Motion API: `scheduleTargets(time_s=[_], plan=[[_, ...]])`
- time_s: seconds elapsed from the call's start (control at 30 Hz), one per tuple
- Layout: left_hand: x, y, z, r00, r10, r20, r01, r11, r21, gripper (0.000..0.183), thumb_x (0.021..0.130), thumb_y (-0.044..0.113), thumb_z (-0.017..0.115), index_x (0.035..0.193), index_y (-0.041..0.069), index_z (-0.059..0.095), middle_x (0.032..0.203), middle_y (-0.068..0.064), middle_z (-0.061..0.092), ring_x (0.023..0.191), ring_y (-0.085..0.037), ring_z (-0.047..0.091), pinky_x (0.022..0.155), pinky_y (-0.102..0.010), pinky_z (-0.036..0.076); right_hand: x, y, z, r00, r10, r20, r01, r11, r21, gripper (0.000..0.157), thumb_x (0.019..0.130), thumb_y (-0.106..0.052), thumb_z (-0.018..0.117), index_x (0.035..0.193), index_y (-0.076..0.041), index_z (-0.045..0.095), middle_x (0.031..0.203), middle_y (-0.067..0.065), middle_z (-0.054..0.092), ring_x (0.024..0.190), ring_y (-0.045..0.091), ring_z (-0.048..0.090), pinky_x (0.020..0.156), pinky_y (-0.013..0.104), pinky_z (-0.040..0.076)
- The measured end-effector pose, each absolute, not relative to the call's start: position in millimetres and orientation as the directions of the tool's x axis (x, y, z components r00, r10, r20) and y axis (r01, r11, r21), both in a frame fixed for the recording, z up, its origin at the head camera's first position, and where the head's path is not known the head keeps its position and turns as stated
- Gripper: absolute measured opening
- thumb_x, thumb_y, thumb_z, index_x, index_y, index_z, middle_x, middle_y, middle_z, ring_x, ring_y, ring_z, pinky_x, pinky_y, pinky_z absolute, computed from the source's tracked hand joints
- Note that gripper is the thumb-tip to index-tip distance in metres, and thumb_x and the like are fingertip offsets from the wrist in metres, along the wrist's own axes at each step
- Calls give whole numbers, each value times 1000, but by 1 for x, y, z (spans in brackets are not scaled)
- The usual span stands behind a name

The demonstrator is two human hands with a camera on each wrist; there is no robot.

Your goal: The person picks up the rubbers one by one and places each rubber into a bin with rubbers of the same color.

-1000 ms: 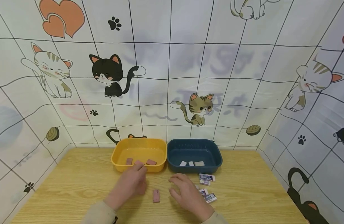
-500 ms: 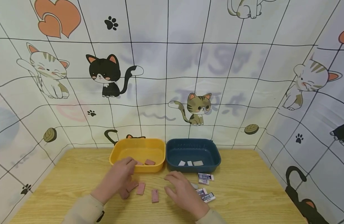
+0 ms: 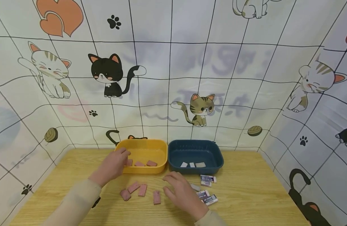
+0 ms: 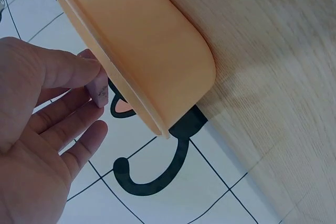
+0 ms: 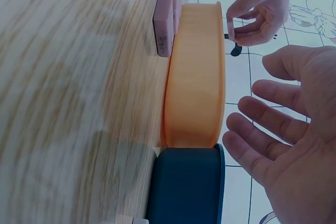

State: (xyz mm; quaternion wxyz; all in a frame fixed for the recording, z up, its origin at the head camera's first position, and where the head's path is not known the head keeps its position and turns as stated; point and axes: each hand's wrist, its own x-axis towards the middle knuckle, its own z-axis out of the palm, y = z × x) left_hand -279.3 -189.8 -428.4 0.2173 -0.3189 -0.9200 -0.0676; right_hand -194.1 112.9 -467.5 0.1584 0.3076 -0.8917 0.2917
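Observation:
My left hand (image 3: 112,163) is over the left end of the yellow bin (image 3: 159,169). Between thumb and fingers it pinches a small pink eraser (image 4: 98,88), just beyond the bin's rim in the left wrist view. Several pink erasers (image 3: 151,163) lie inside that bin. More pink erasers (image 3: 142,190) are spread on the table in front of it. My right hand (image 3: 183,194) hovers with fingers loosely spread, holding nothing. It is nearest to a lone pink eraser (image 3: 156,197) on its left and some white erasers in printed sleeves (image 3: 209,200) on its right.
A dark blue bin (image 3: 196,170) stands against the yellow one, with white erasers (image 3: 200,164) inside. More sleeved erasers (image 3: 208,178) lie before its right corner. A cat-patterned cloth (image 3: 156,78) hangs behind and beside the wooden table (image 3: 246,188).
My left hand has moved left off the bin's front middle, uncovering pink erasers on the table, then up over the bin's left end with a pink eraser. My right hand has barely moved.

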Motion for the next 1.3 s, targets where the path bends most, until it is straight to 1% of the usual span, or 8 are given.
scheduleTargets(time_s=[0.13, 0.27, 0.4, 0.5, 0.7, 0.83, 1.0, 1.3], plan=[[-289, -191, -427, -744, 555, 373, 606, 795, 26, 31, 73, -17, 75, 97, 0, 66, 79, -1, 49, 63, -11, 41, 56, -27, 43, -195, 113, -468, -761, -460, 459, -641, 641, -421, 23, 96, -10, 70, 118, -8, 72, 119, 1, 66, 110, 17, 62, 96, 37, 55], [-298, -193, -427, -757, 564, 330, 612, 789, 56, 26, 78, -16, 73, 94, 2, 63, 76, -1, 47, 63, -10, 40, 56, -25, 39, -196, 113, -469, -754, -461, 468, -647, 645, -407, 23, 95, -11, 70, 118, -9, 72, 117, 1, 67, 109, 15, 63, 95, 36, 55], [-304, -196, -425, -767, 573, 290, 618, 780, 93, 29, 77, -19, 70, 99, 0, 63, 78, -1, 49, 63, -9, 42, 57, -26, 42, -197, 112, -469, -758, -465, 457, -642, 654, -400, 24, 96, -13, 70, 119, -10, 72, 118, 1, 67, 110, 15, 63, 97, 37, 55], [-309, -198, -425, -779, 575, 250, 613, 782, 113, 29, 78, -19, 69, 97, 1, 61, 77, 0, 49, 64, -9, 43, 61, -29, 46, -197, 111, -468, -774, -469, 425, -627, 662, -410, 25, 97, -15, 68, 121, -10, 72, 120, 1, 67, 113, 16, 63, 99, 38, 54], [-321, -200, -429, -799, 577, 171, 599, 790, 135, 18, 86, -9, 70, 100, 1, 63, 71, 3, 52, 66, -10, 48, 71, -38, 55, -196, 109, -466, -805, -474, 357, -592, 680, -432, 26, 100, -19, 65, 124, -11, 71, 122, -1, 66, 114, 15, 62, 102, 38, 53], [-329, -202, -433, -823, 557, 109, 568, 808, 157, 21, 88, -3, 69, 108, -2, 66, 75, 1, 59, 69, -14, 52, 75, -41, 56, -195, 107, -466, -808, -477, 345, -588, 684, -432, 27, 100, -20, 65, 124, -10, 71, 121, -2, 66, 113, 14, 62, 104, 40, 52], [-334, -203, -434, -847, 528, 67, 530, 827, 187, 20, 87, 1, 69, 107, -2, 67, 81, -4, 64, 71, -17, 55, 74, -41, 54, -197, 104, -468, -774, -491, 401, -630, 661, -406, 25, 97, -17, 67, 121, -10, 72, 117, -2, 67, 107, 12, 62, 97, 33, 54], [-337, -197, -432, -883, 464, -69, 438, 869, 229, 22, 93, 7, 68, 114, 0, 67, 80, -1, 56, 75, -18, 52, 79, -42, 52, -199, 101, -471, -756, -505, 416, -650, 654, -386, 24, 96, -16, 68, 119, -9, 73, 117, 0, 67, 108, 13, 64, 99, 34, 54]])
